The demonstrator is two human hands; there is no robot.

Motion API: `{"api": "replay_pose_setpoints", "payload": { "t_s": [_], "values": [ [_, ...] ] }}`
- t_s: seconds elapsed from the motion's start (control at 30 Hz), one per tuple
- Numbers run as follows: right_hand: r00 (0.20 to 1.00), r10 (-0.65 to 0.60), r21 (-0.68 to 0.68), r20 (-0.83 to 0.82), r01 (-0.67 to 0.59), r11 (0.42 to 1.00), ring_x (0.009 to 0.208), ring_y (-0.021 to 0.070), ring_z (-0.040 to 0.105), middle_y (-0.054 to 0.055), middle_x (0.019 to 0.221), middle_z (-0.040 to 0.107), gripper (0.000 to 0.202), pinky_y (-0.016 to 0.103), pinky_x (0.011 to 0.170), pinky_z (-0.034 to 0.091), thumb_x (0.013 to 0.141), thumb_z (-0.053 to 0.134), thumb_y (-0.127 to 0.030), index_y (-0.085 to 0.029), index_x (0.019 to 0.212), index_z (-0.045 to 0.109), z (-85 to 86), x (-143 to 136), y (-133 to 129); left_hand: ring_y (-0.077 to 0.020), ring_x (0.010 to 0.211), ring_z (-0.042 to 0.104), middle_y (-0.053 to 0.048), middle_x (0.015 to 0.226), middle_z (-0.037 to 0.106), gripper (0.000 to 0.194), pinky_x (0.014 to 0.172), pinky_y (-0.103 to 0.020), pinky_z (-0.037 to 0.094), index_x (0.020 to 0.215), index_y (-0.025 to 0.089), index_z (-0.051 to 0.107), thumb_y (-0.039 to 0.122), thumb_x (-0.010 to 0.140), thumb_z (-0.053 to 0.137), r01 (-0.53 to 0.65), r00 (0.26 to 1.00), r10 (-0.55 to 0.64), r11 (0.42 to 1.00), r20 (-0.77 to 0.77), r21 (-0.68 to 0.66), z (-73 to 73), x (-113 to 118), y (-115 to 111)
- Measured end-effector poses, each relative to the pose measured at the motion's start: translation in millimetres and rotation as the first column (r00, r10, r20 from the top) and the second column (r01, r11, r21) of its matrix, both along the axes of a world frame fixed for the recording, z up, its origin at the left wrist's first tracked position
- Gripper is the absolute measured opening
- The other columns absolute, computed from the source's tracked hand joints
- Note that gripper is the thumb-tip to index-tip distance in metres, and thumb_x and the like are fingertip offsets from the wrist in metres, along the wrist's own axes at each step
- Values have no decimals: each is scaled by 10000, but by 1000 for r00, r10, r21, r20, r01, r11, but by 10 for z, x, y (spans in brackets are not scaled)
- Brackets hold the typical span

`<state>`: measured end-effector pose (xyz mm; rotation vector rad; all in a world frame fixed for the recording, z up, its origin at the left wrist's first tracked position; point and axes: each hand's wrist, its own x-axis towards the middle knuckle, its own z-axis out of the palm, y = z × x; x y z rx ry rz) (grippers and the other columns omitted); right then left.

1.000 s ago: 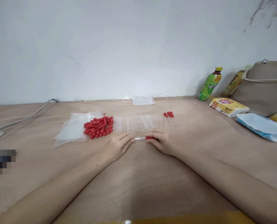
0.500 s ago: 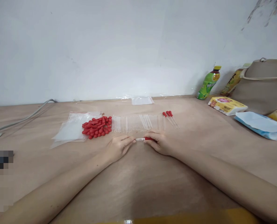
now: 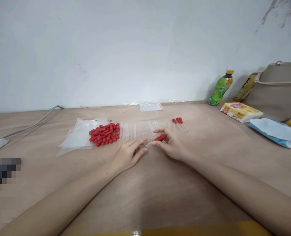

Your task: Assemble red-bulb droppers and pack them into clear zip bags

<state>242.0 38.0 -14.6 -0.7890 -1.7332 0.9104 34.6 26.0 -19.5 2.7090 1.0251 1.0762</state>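
A glass dropper (image 3: pixel 161 137) with a red rubber bulb is tilted between my two hands. My right hand (image 3: pixel 172 147) has it by the bulb end, thumb below and fingers above. My left hand (image 3: pixel 129 155) is at the thin glass tip, its thumb and fingers apart with the tip just between them. Behind my hands, clear glass tubes (image 3: pixel 137 130) lie side by side in a row. Left of the row is a heap of red rubber bulbs (image 3: pixel 103 135). To the right lie 3 droppers with red bulbs (image 3: pixel 181 125).
Plastic bags (image 3: pixel 74 137) lie partly under the bulbs, with another small bag (image 3: pixel 151 107) by the wall. At right stand a green bottle (image 3: pixel 220 89), a tissue pack (image 3: pixel 241 112), a blue-and-white packet (image 3: pixel 276 131) and a grey bag (image 3: pixel 273 95). A cable (image 3: pixel 32 124) runs along the left.
My left thumb and fingers have come apart from the glass tube. My right hand has lifted and tilted the dropper, bulb end up and to the right.
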Motion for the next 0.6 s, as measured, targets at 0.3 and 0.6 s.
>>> {"api": "replay_pose_setpoints", "payload": {
  "t_s": [0.3, 0.6],
  "values": [
    [916, -394, -106, 75, 400, 910, 492, 95, 444, -59, 560, 466, 348, 240, 535, 380, 784, 516, -402, -188, 1058, 484, 458, 634, 564, -123, 652, 547, -43, 840, 596, 207, 628, -262, 461, 1015, 176, 552, 276, 859, 461, -45, 994, 35, 995, -108, -91, 82, 9, -30],
    [272, -455, 305, 848, 452, 838, 795, 205, 572, 115, 924, 638, 262, 271, 633, 342, 856, 355, -280, -154, 1030, 505, 287, 925, 1011, -153, 725, 558, -52, 804, 599, 165, 662, -285, 457, 897, 165, 588, 242, 859, 447, -19, 990, 8, 997, -142, -81, 97, 24, -12]
  ]
}}
